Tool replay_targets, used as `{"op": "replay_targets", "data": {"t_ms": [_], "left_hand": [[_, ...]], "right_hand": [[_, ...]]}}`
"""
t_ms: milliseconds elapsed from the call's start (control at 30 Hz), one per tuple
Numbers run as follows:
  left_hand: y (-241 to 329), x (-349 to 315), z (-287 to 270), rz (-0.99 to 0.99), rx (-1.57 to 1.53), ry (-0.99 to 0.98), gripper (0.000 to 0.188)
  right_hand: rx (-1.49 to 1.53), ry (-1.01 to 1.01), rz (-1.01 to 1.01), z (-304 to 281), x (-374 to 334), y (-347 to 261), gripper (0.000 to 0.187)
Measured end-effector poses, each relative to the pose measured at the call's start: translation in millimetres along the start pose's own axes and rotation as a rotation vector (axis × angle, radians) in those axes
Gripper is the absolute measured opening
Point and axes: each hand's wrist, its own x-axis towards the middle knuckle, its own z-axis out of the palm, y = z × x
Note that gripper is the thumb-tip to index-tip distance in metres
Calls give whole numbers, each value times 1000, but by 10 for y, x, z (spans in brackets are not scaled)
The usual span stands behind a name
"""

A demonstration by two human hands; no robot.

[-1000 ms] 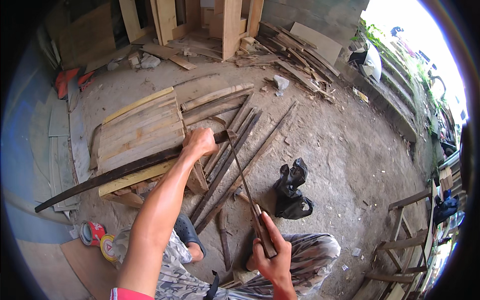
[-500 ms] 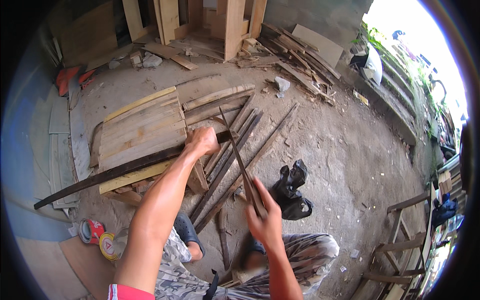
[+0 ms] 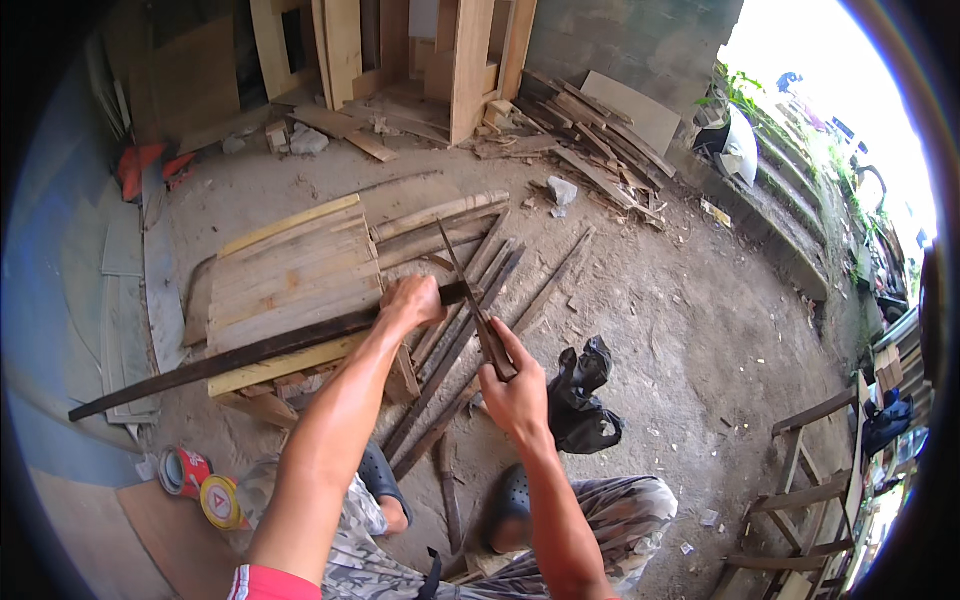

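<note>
My left hand (image 3: 412, 303) is closed around a long dark wooden strip (image 3: 250, 357), pressing it down on a low bench of pale boards (image 3: 295, 270). The strip reaches far out to the left, and its short right end sticks out past my fist. My right hand (image 3: 515, 392) grips the handle of a handsaw (image 3: 462, 275). Its narrow blade points away from me and crosses the strip just right of my left hand. Whether the teeth have cut into the wood cannot be made out.
Several long strips (image 3: 460, 350) lie on the ground right of the bench. Beside my right hand is a black plastic bag (image 3: 585, 400). A red can (image 3: 185, 472) stands at the lower left. Scrap wood (image 3: 610, 130) is piled at the back, and a wooden frame (image 3: 800, 490) stands at right.
My right hand has moved forward with the handsaw, closer to the strip. My left hand keeps its hold on the strip. The whole view has shifted slightly.
</note>
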Motion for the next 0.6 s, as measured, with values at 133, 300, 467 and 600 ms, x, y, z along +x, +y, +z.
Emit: {"op": "replay_targets", "data": {"t_ms": [133,300,467,600], "left_hand": [[-6,18,-6,-29,-56,-45,18],[-56,-22,110,-8,-67,-38,14],[-66,44,159,54,-60,-25,10],[-84,109,174,38,-51,-38,22]], "right_hand": [[-13,-1,27,13,39,-8,63],[29,27,46,-187,-481,-77,62],[26,-9,193,-492,-1227,-100,63],[-37,-32,41,-489,-795,-187,61]]}}
